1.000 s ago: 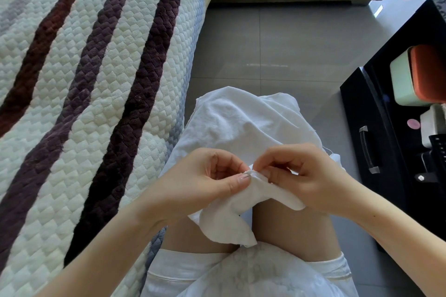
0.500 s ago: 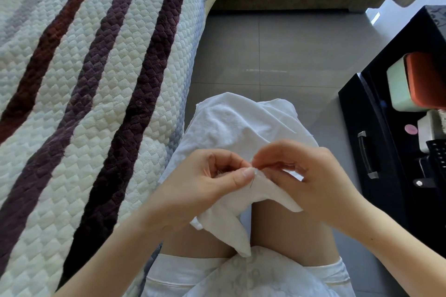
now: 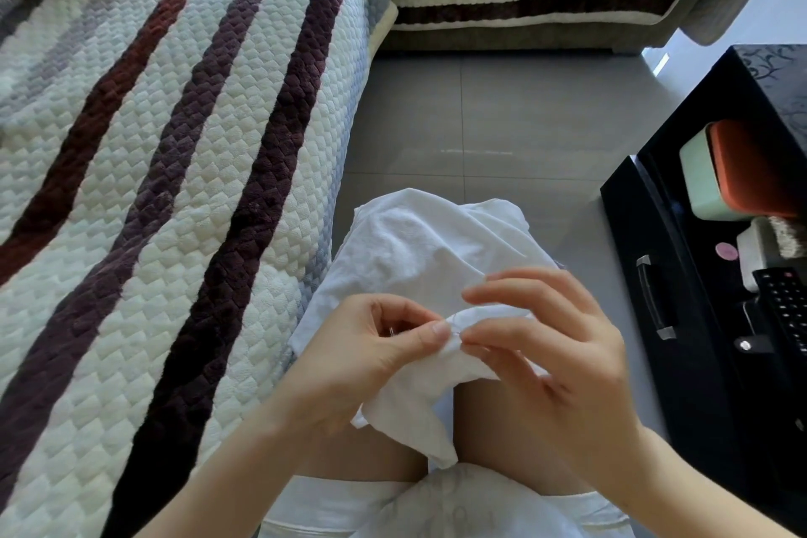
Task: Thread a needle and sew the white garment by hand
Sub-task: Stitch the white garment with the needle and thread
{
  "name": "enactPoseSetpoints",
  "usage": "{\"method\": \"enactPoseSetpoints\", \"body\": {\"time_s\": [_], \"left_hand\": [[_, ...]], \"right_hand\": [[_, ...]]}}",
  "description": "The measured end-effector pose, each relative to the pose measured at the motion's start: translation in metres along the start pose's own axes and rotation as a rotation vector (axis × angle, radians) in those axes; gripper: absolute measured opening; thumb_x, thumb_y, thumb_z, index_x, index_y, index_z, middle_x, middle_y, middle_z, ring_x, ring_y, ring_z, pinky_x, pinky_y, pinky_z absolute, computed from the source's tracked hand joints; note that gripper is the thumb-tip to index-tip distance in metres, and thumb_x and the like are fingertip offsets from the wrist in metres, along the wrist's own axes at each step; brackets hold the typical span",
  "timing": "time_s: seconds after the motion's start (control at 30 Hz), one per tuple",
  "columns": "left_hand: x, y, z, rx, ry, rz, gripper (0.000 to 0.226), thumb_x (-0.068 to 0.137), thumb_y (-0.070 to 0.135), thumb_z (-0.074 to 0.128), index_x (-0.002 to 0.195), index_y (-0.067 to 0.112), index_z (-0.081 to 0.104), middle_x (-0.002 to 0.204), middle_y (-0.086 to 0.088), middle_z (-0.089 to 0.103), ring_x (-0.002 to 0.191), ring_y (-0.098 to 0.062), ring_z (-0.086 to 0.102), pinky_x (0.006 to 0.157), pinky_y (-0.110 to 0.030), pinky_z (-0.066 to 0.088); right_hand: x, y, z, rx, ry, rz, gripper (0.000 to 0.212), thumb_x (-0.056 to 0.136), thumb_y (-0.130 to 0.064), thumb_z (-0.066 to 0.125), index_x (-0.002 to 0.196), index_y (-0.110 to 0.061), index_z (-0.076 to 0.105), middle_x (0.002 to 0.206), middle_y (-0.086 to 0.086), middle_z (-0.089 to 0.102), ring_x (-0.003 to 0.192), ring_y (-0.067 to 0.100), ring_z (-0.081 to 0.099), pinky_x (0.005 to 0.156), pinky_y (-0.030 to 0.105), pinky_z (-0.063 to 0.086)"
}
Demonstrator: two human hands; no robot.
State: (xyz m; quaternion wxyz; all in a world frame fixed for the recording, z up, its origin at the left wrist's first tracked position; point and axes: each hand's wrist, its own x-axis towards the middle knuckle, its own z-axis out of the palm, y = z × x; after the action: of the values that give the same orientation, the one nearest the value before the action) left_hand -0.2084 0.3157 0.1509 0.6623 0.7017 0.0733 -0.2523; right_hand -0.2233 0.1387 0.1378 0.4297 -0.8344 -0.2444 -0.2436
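White cotton of the garment [image 3: 419,258], draped over the knees at six o'clock, is pinched by the left hand [image 3: 362,356], while the right hand [image 3: 554,358], fingers loosely spread, is closed at thumb and forefinger on the fold, where an unseen needle could be dropped.

White garment [image 3: 419,249]: thin, creased cloth draped over the knees, bunched where it rises at the near side. One folded edge is pinched up at the middle; a loose flap hangs between the thighs. Needle and thread too small to make out.
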Motion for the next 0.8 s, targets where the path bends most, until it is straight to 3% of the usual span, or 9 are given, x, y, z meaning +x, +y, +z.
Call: {"method": "enactPoseSetpoints", "body": {"time_s": [0.13,0.23,0.3,0.37,0.43,0.47,0.57,0.67,0.8], "left_hand": [[-0.001,-0.008,0.000,0.092,0.053,-0.034,0.008,0.081,0.020,0.072,0.077,0.014,0.076,0.078,-0.004,0.073,0.074,-0.009,0.062,0.067,-0.017,0.047],[-0.002,-0.010,-0.001,0.113,0.054,-0.029,0.008,0.080,0.022,0.073,0.076,0.017,0.076,0.075,0.001,0.072,0.071,-0.005,0.061,0.064,-0.014,0.046],[-0.002,-0.011,-0.001,0.140,0.068,-0.020,0.007,0.080,0.024,0.073,0.075,0.020,0.076,0.075,0.004,0.072,0.071,-0.003,0.061,0.063,-0.012,0.045],[-0.002,-0.011,-0.001,0.164,0.072,-0.010,0.007,0.080,0.024,0.073,0.075,0.021,0.076,0.077,0.004,0.073,0.072,-0.002,0.062,0.064,-0.011,0.046],[-0.002,-0.011,0.000,0.180,0.057,0.013,0.006,0.080,0.023,0.073,0.074,0.022,0.076,0.076,0.005,0.073,0.072,-0.002,0.064,0.064,-0.011,0.046],[-0.003,-0.011,0.000,0.189,0.046,0.034,0.006,0.079,0.022,0.073,0.074,0.023,0.076,0.076,0.006,0.073,0.073,-0.002,0.065,0.065,-0.011,0.047],[-0.005,-0.011,0.001,0.279,0.031,0.132,0.010,0.080,0.018,0.073,0.072,0.024,0.074,0.075,0.011,0.072,0.074,0.002,0.066,0.067,-0.009,0.046],[-0.008,-0.014,0.001,0.385,0.040,0.242,0.008,0.080,0.016,0.073,0.076,0.022,0.074,0.075,0.016,0.071,0.078,0.001,0.066,0.069,-0.008,0.045],[-0.010,-0.019,-0.001,0.437,0.062,0.381,0.004,0.078,0.023,0.070,0.075,0.024,0.072,0.076,0.015,0.069,0.077,-0.002,0.066,0.069,-0.009,0.046]], "right_hand": [[-0.002,-0.009,-0.019,0.210,0.011,0.132,0.012,0.091,-0.030,0.059,0.083,-0.022,0.064,0.091,-0.002,0.062,0.090,0.024,0.061,0.078,0.033,0.046],[0.004,-0.010,-0.041,0.735,-0.011,0.431,0.022,0.086,-0.035,0.065,0.082,-0.014,0.060,0.081,0.009,0.069,0.082,0.031,0.069,0.077,0.041,0.055],[0.014,-0.001,-0.057,1.037,0.015,0.649,0.026,0.078,-0.032,0.073,0.081,-0.011,0.058,0.065,0.010,0.064,0.064,0.028,0.068,0.067,0.035,0.057],[0.022,0.016,-0.070,1.105,0.082,0.781,0.021,0.073,-0.027,0.070,0.079,-0.012,0.057,0.054,0.002,0.049,0.046,0.017,0.052,0.050,0.023,0.047],[0.028,0.031,-0.080,0.842,0.095,0.820,0.008,0.081,-0.019,0.060,0.078,-0.012,0.059,0.051,-0.002,0.038,0.043,0.013,0.034,0.044,0.020,0.031],[0.028,0.038,-0.081,0.627,0.069,0.796,0.010,0.087,-0.012,0.056,0.078,-0.013,0.062,0.050,-0.002,0.037,0.045,0.013,0.031,0.044,0.020,0.027],[0.026,0.044,-0.066,0.150,-0.134,0.577,0.020,0.093,-0.007,0.056,0.085,-0.021,0.069,0.056,0.000,0.054,0.049,0.023,0.039,0.045,0.030,0.035],[0.022,0.042,-0.045,-0.094,-0.357,0.384,0.011,0.089,-0.021,0.052,0.087,-0.025,0.062,0.053,-0.007,0.048,0.046,0.011,0.038,0.045,0.016,0.029],[0.016,0.038,-0.039,-0.150,-0.564,0.404,0.022,0.088,-0.007,0.058,0.073,-0.022,0.053,0.051,-0.010,0.048,0.050,0.012,0.042,0.048,0.018,0.033]]}}
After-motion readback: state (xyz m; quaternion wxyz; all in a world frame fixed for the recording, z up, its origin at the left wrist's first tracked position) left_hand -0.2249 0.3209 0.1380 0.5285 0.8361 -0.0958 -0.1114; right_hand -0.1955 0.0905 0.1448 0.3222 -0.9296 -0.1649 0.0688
